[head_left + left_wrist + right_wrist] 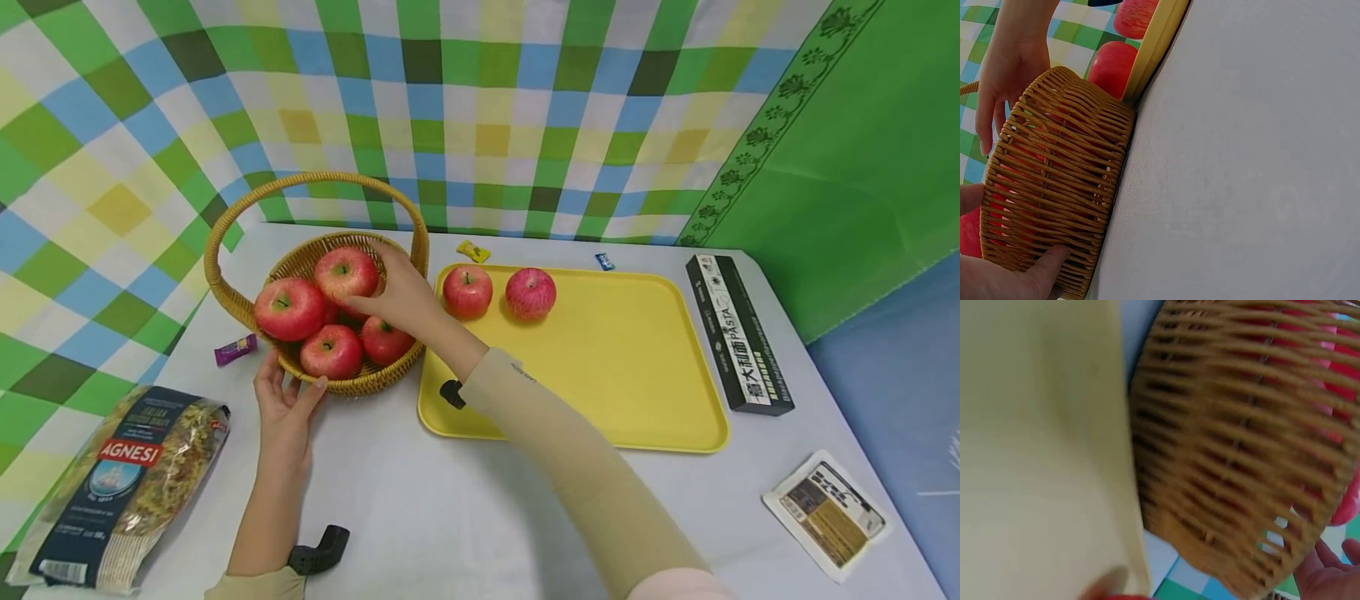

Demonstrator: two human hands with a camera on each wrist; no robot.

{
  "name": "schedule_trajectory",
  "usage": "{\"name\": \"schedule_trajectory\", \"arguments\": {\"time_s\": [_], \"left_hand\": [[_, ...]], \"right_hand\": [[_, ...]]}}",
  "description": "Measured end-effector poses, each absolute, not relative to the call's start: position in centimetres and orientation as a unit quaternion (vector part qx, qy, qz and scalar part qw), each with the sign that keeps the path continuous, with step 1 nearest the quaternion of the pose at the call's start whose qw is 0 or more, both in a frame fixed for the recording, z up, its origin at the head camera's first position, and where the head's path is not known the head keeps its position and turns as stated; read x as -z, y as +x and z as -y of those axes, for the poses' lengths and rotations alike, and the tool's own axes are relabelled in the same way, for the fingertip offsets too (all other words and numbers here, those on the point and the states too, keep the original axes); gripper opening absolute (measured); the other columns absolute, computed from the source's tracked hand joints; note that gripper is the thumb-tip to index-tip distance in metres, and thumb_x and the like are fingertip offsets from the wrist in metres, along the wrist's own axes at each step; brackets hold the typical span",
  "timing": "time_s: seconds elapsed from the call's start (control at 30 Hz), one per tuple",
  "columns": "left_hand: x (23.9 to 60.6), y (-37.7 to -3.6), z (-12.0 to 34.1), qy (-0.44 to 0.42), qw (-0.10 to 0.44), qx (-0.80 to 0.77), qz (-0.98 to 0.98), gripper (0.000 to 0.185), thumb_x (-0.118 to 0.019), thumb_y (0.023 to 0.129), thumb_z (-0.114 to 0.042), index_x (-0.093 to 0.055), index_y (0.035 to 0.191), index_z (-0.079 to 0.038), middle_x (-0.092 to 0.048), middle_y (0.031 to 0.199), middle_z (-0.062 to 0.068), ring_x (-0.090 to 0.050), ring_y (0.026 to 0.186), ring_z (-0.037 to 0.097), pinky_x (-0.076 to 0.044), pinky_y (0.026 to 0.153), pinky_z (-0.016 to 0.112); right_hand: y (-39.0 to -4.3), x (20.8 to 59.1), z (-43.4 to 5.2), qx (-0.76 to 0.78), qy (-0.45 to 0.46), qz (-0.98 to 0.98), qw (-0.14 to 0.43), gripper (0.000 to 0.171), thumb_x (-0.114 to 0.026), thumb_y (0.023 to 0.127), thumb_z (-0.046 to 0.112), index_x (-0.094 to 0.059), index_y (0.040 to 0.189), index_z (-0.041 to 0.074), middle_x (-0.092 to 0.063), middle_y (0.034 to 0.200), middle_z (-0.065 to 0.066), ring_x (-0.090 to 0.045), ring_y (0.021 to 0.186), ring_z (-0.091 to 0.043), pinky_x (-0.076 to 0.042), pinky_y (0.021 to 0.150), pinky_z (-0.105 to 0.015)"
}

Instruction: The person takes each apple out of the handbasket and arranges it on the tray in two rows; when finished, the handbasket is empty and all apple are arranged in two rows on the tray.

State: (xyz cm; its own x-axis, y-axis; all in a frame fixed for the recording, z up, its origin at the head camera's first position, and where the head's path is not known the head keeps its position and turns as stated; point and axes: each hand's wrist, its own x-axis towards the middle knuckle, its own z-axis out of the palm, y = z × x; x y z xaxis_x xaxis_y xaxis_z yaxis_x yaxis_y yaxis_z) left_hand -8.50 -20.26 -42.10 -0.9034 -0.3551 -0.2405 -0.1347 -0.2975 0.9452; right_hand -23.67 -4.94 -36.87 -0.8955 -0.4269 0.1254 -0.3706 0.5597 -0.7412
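A wicker basket (pixel 375 383) with a tall handle holds several red apples. My right hand (pixel 408 292) reaches over its right side and grips the upper apple (pixel 341 271), with thumb and fingers spread round that apple's right side. At the front left of the basket, my left hand (pixel 285 400) holds the woven side, its thumb against the outside. The left wrist view shows a finger of that hand (pixel 1010 281) by the rim. In that view my right hand (pixel 1019 69) points down over the basket, the apple in its grasp hidden.
Right of the basket lies a yellow tray (pixel 615 358) with a red apple (pixel 467 292) and a pinker apple (pixel 530 293). Around them are a pasta bag (pixel 127 492), a black pasta box (pixel 738 333), a flat packet (pixel 828 515) and small wrapped candies, including a purple one (pixel 235 350).
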Motion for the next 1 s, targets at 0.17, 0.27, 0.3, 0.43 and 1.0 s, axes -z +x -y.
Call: {"name": "schedule_trajectory", "arguments": {"time_s": [0.17, 0.27, 0.3, 0.43, 1.0], "left_hand": [[42.1, -8.4, 20.3, 0.211, 0.076, 0.778, 0.587, 0.079, -0.058, 0.095, -0.001, -0.009, 0.151, -0.029, -0.006, 0.159, -0.004, -0.016, 0.145, 0.021, -0.041, 0.102, 0.028], [42.1, -8.4, 20.4, 0.214, 0.076, 0.778, 0.586, 0.080, -0.058, 0.094, -0.002, -0.009, 0.151, -0.029, -0.004, 0.160, -0.005, -0.015, 0.145, 0.021, -0.041, 0.103, 0.028], [42.1, -8.3, 20.4, 0.215, 0.076, 0.778, 0.585, 0.080, -0.059, 0.094, -0.002, -0.009, 0.151, -0.030, -0.004, 0.160, -0.005, -0.015, 0.145, 0.021, -0.040, 0.104, 0.029], [42.0, -8.3, 20.4, 0.220, 0.074, 0.776, 0.587, 0.081, -0.059, 0.094, -0.002, -0.009, 0.151, -0.030, -0.004, 0.160, -0.006, -0.015, 0.145, 0.020, -0.039, 0.104, 0.030], [42.2, -8.5, 20.4, 0.209, 0.071, 0.776, 0.591, 0.080, -0.058, 0.095, -0.001, -0.009, 0.150, -0.030, -0.004, 0.159, -0.006, -0.015, 0.145, 0.020, -0.042, 0.102, 0.027]], "right_hand": [[-23.7, 36.7, 5.9, 0.407, -0.217, -0.886, 0.041, 0.094, -0.075, 0.079, 0.049, -0.025, 0.152, 0.017, -0.036, 0.150, 0.000, -0.036, 0.134, -0.013, -0.037, 0.107, -0.034], [-23.7, 36.7, 6.2, 0.399, -0.213, -0.891, 0.047, 0.094, -0.075, 0.079, 0.049, -0.025, 0.152, 0.019, -0.036, 0.149, -0.002, -0.038, 0.133, -0.013, -0.038, 0.107, -0.035], [-23.7, 36.7, 6.3, 0.398, -0.212, -0.891, 0.049, 0.093, -0.075, 0.079, 0.048, -0.025, 0.152, 0.019, -0.036, 0.149, -0.002, -0.038, 0.133, -0.013, -0.038, 0.107, -0.035], [-23.8, 37.0, 6.5, 0.396, -0.213, -0.892, 0.048, 0.092, -0.075, 0.080, 0.047, -0.026, 0.152, 0.018, -0.037, 0.149, -0.003, -0.038, 0.132, -0.014, -0.038, 0.107, -0.034], [-24.2, 37.2, 7.1, 0.395, -0.223, -0.891, 0.022, 0.081, -0.076, 0.080, 0.043, -0.038, 0.145, 0.015, -0.047, 0.137, -0.002, -0.045, 0.122, -0.014, -0.042, 0.100, -0.025]]}}
